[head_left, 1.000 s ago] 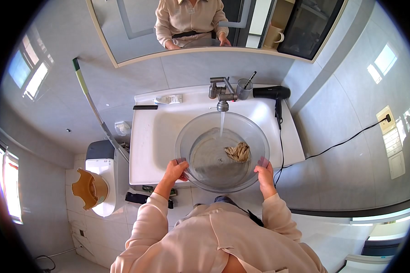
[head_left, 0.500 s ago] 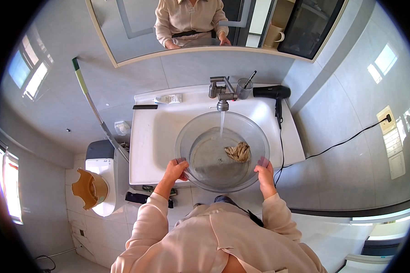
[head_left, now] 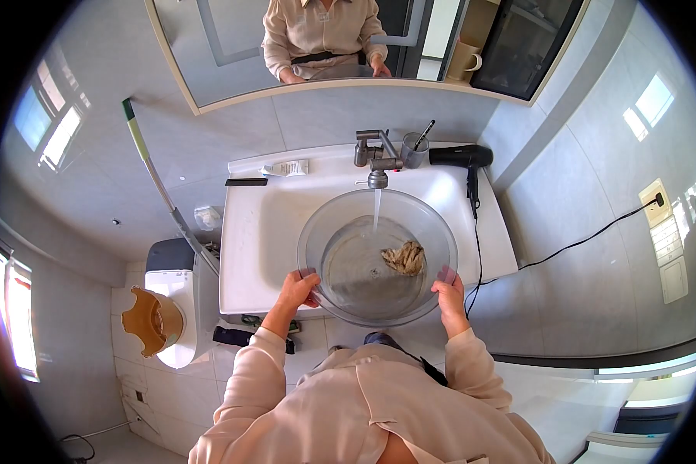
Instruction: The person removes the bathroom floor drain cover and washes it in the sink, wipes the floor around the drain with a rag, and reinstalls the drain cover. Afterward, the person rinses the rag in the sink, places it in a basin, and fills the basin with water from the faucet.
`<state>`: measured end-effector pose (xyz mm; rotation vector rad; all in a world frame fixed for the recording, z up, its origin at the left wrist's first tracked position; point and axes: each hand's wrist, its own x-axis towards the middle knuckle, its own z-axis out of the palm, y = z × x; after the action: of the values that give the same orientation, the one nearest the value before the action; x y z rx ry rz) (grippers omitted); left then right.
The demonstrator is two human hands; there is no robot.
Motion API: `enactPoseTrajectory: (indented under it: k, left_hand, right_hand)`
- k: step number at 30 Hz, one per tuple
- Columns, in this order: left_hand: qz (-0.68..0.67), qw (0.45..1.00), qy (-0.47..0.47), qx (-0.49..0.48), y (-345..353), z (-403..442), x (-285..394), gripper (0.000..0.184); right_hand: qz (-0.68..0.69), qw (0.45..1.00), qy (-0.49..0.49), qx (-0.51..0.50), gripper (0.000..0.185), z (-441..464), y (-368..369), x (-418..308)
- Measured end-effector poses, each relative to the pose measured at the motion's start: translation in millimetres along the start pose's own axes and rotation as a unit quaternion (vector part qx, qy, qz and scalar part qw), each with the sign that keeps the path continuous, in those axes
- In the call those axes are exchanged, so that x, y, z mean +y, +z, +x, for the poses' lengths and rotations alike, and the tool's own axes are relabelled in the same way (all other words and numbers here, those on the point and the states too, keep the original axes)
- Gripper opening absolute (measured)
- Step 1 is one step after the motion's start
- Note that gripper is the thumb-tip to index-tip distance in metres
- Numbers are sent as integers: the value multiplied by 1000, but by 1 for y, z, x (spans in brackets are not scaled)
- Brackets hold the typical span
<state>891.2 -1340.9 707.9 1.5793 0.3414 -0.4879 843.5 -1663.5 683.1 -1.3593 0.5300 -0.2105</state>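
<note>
A clear plastic basin [head_left: 336, 298] rests over the front of the white sink [head_left: 274, 224], beneath the running faucet [head_left: 377, 176]. Water falls in a thin stream into it. Inside lies a crumpled brown cloth [head_left: 404, 258], right of the middle. My left hand [head_left: 298, 290] is closed on the basin's left rim, and my right hand [head_left: 448, 295] grips the right rim. Some fingers show through the clear wall.
On the counter are a black hair dryer [head_left: 462, 157] with its cord plugged in at right, a cup [head_left: 414, 152] holding a pen-like stick, a white tube [head_left: 286, 168] and a black comb [head_left: 246, 182]. A long-handled pole [head_left: 158, 182] leans left, near a brown bin [head_left: 153, 321].
</note>
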Motion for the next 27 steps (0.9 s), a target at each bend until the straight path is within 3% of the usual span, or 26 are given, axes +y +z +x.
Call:
enactPoseTrajectory:
  k: [27]
  left_hand:
    - [2, 1000, 6, 9, -2, 6, -5, 25]
  right_hand:
    - [-5, 1000, 1, -2, 49, 4, -2, 5]
